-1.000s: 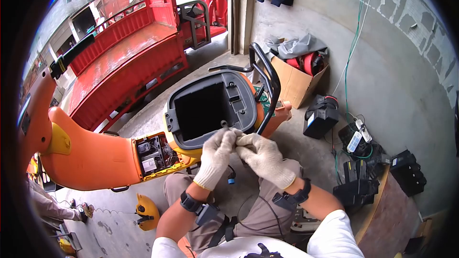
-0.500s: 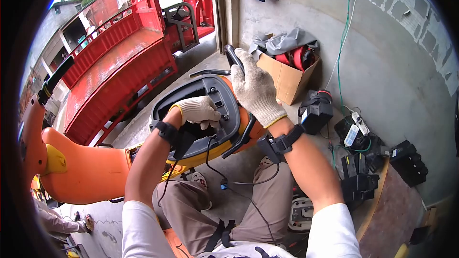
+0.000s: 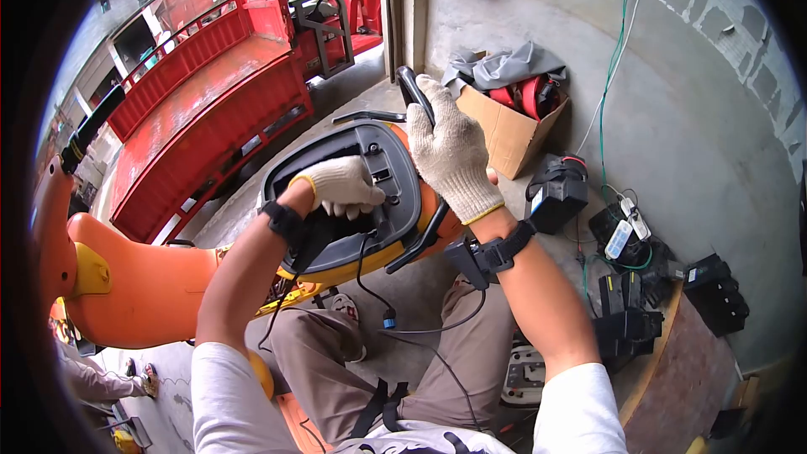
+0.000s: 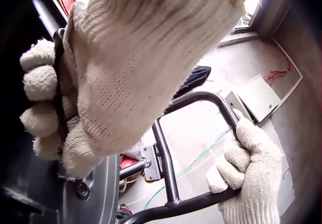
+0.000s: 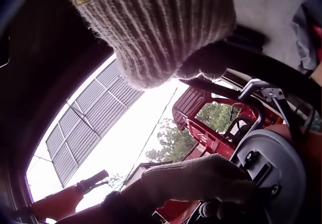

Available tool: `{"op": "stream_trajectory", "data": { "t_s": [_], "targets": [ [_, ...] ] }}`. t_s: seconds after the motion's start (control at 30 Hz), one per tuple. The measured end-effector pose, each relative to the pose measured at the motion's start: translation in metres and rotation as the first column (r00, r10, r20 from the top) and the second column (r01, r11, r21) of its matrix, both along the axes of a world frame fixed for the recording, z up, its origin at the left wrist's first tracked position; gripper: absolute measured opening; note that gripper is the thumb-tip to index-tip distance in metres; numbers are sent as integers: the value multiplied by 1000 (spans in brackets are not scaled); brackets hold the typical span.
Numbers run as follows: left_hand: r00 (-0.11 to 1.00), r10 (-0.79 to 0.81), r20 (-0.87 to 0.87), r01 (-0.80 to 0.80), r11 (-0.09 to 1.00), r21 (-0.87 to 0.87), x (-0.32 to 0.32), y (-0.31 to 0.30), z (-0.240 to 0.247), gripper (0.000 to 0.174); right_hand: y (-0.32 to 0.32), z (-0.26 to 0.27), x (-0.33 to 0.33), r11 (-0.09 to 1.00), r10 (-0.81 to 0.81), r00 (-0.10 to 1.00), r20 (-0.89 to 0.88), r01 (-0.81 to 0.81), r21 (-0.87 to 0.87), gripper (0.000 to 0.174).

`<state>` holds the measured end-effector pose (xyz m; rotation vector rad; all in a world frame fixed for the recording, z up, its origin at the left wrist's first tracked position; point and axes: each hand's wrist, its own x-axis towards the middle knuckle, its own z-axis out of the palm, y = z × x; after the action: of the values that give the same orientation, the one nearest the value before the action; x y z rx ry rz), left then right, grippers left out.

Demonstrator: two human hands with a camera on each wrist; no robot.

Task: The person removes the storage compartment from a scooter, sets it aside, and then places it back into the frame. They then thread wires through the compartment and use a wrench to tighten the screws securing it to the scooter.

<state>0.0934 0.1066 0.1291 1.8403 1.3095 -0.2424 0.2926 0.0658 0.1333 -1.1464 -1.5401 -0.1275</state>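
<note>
A black storage compartment [image 3: 407, 198] with a wide rim sits in the orange vehicle. My gloved left hand [image 3: 339, 184] reaches over its opening. In the left wrist view, that hand [image 4: 131, 73] has its fingers curled round a dark edge, apparently the rim's inner edge, beside a bolt hole [image 4: 82, 189]. My gloved right hand [image 3: 450, 147] grips the black tubular grab bar [image 3: 412, 88] behind the compartment. The left wrist view shows the right hand's fingers [image 4: 232, 166] wrapped round the bar [image 4: 193, 203]. Whether the left palm hides a small part cannot be told.
A red cargo tricycle [image 3: 210, 92] stands outside the doorway. Against the wall are a cardboard box [image 3: 502, 130], several black battery-like units [image 3: 559, 193] and a power strip [image 3: 619, 238]. A cable with a blue connector [image 3: 389, 319] hangs above the legs.
My hands were together over the rim's near side, then parted. The right went to the grab bar, the left to the compartment. Since then the left has shifted slightly leftward and away from me.
</note>
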Motion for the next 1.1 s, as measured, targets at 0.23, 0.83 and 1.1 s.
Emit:
{"op": "stream_trajectory", "data": {
  "t_s": [0.23, 0.83, 1.1],
  "targets": [
    [542, 701, 463, -416, 703, -577, 26, -87, -46, 31, 1, -3, -1, 1000, -5, 1000, -25, 6, 26, 32],
    [965, 137, 222, -197, 941, 275, -19, -45, -8, 36, -4, 0, -3, 999, -23, 999, -42, 22, -30, 33],
    [989, -85, -121, 119, 944, 309, 2, 1, 2, 39, -2, -1, -4, 998, -21, 999, -24, 22, 50, 32]
  ]
}}
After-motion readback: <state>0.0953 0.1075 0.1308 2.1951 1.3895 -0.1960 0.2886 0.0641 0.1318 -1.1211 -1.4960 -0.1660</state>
